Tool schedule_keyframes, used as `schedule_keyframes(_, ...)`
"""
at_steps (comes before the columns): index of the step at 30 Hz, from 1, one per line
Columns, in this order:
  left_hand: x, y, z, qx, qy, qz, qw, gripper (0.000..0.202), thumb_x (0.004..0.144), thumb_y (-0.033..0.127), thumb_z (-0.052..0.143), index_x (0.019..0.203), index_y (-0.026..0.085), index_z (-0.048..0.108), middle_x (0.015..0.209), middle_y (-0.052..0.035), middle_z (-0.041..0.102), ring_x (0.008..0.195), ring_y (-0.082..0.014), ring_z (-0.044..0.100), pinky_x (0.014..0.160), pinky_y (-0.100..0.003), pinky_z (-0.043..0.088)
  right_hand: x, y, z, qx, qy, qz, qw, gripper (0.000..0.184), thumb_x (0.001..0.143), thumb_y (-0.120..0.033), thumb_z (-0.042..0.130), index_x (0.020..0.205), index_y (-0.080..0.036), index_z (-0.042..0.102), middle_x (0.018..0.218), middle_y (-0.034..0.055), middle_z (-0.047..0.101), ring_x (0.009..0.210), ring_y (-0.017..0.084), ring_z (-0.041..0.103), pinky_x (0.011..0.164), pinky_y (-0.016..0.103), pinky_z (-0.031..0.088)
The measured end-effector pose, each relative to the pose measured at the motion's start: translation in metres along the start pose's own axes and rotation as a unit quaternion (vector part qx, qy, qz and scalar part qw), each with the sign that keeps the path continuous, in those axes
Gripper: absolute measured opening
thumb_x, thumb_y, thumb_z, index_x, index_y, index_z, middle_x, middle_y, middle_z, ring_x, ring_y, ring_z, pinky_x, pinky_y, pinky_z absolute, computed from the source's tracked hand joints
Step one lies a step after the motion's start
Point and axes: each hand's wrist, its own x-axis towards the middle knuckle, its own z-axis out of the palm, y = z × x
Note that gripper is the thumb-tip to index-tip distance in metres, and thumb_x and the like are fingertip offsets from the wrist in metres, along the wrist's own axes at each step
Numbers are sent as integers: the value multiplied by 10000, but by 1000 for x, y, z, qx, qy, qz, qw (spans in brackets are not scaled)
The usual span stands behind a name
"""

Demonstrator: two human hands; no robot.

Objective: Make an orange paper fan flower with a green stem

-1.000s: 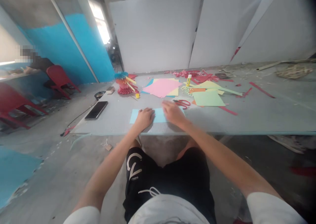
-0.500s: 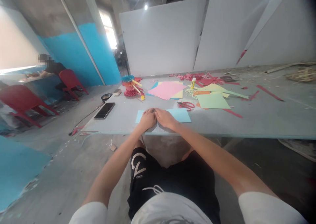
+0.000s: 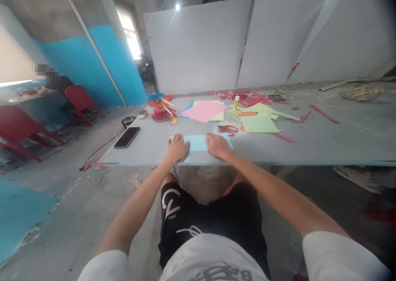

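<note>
A light blue paper sheet lies flat near the front edge of the grey table. My left hand rests on its left end, fingers curled down against the paper. My right hand presses on its right end in the same way. The two hands sit apart, with bare blue paper showing between them. Red scissors lie just beyond my right hand.
A black phone lies at the left of the table. Behind are a pink sheet stack, green sheets, a glue stick, a red paper ornament and red scraps. Red chairs and a seated person are at far left.
My hands, together at the middle of the blue sheet half a second ago, have slid apart to its two ends. The sheet looks narrower than before.
</note>
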Motion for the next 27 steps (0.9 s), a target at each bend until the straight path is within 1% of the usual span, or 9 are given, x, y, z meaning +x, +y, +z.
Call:
schedule_keyframes(3, -1, -7, 1, 3, -7, -60, 998, 796, 990, 569, 345, 1498, -42, 392, 1607, -321, 328, 1540, -406, 262, 1241, -531, 201, -7, 24, -6, -27, 4, 33, 999, 428, 1034, -244, 311, 1230, -105, 665, 1183, 220, 734, 1074, 327, 704, 885, 375, 476)
schedule_keyframes(6, -2, -9, 0, 0, -11, -92, 996, 934, 935, 677, 361, 1518, -52, 365, 1623, -324, 296, 1551, -430, 222, 1251, -543, 166, -14, 53, -12, -49, 9, 52, 997, 461, 1021, -245, 325, 1344, -92, 617, 1212, 231, 726, 1063, 345, 707, 881, 396, 484)
schedule_keyframes(10, -4, -6, -3, 8, -4, -126, 992, 1058, 883, 767, 354, 1525, -73, 351, 1620, -348, 275, 1551, -467, 187, 1243, -610, 116, -24, 82, -19, -53, 7, 44, 998, 466, 1023, -237, 307, 1331, -127, 639, 1263, 179, 723, 1122, 307, 692, 938, 371, 474)
schedule_keyframes(13, -6, -4, -6, 12, -6, -131, 991, 1114, 858, 805, 351, 1526, -86, 341, 1616, -360, 267, 1549, -478, 181, 1234, -635, 107, -28, 87, -22, -48, 3, 34, 998, 477, 1024, -239, 303, 1364, -134, 620, 1304, 166, 708, 1143, 301, 683, 951, 371, 467)
schedule_keyframes(16, -7, -3, -10, 11, -17, -129, 991, 1131, 848, 824, 339, 1542, -69, 324, 1632, -345, 246, 1556, -467, 166, 1239, -630, 102, -31, 83, -25, -59, 6, 57, 997, 458, 1012, -248, 332, 1334, -137, 639, 1289, 177, 711, 1112, 308, 691, 909, 368, 471)
schedule_keyframes(21, -12, 0, -14, 19, -20, -125, 992, 1102, 845, 849, 279, 1555, 9, 351, 1687, -261, 174, 1568, -474, 80, 1223, -675, 109, -37, 93, -28, -46, 8, 94, 994, 389, 933, -189, 431, 1206, -166, 707, 1126, 158, 766, 1011, 290, 701, 841, 329, 467)
schedule_keyframes(23, -15, 3, -15, 20, -14, -115, 993, 1053, 856, 844, 261, 1548, 60, 384, 1674, -240, 243, 1559, -484, 103, 1204, -709, 112, -39, 99, -28, -34, 45, 99, 994, 423, 882, -146, 456, 1223, -155, 705, 1108, 163, 766, 1020, 295, 693, 854, 335, 465)
schedule_keyframes(25, -17, 5, -16, 18, -15, -104, 994, 981, 874, 830, 250, 1529, 123, 430, 1629, -229, 349, 1542, -493, 159, 1185, -734, 109, -40, 100, -28, -6, 119, 89, 989, 469, 861, -120, 431, 1254, -128, 686, 1134, 174, 752, 1046, 292, 679, 891, 348, 459)
schedule_keyframes(27, -18, 7, -15, 18, -16, -98, 995, 916, 888, 816, 252, 1517, 182, 459, 1598, -217, 403, 1528, -501, 195, 1169, -752, 105, -35, 89, -30, 50, 206, 55, 976, 430, 889, -154, 400, 1206, -112, 686, 1134, 169, 739, 1042, 273, 663, 916, 347, 448)
